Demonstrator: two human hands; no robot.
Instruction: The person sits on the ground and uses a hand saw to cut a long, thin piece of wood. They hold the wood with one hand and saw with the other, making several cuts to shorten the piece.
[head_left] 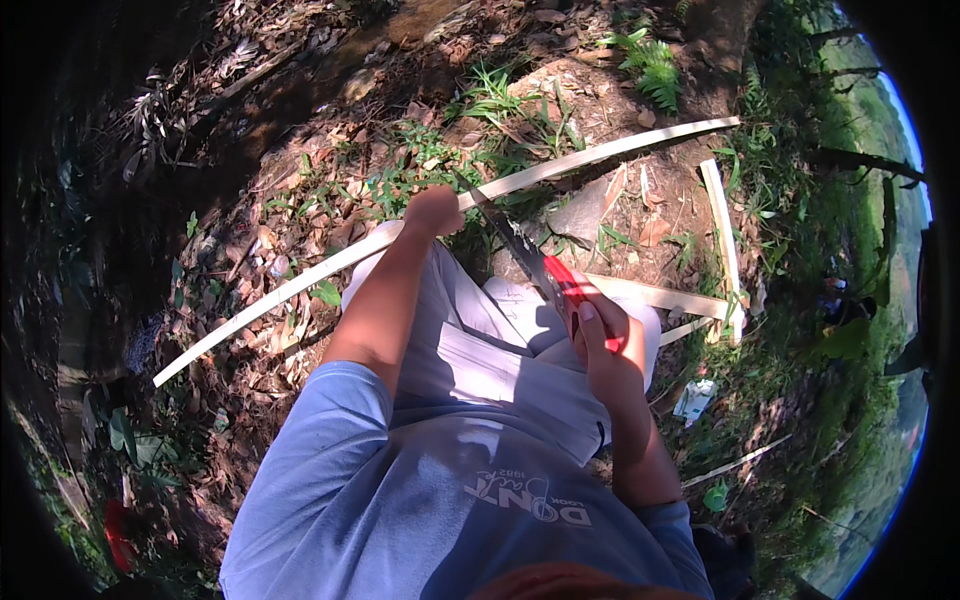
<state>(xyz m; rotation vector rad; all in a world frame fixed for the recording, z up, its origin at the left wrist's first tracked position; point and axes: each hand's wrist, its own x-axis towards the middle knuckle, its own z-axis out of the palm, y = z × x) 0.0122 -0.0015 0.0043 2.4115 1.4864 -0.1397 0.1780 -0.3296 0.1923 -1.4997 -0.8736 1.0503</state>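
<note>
Head view: left hand (435,212) clenched around a long wooden strip (590,157), which passes over the left knee (362,270); right hand (612,335) wrapped around the red-handled handsaw (522,248), angled across the strip right beside that grip. Sawing, apparently! Next stroke would need the strip steady.

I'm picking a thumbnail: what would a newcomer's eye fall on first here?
The long pale wooden strip stands out first, sweeping from left to upper right, gripped mid-length by the left hand. Next comes the red-handled handsaw in the right hand, its dark blade crossing the strip beside the left hand.
</note>
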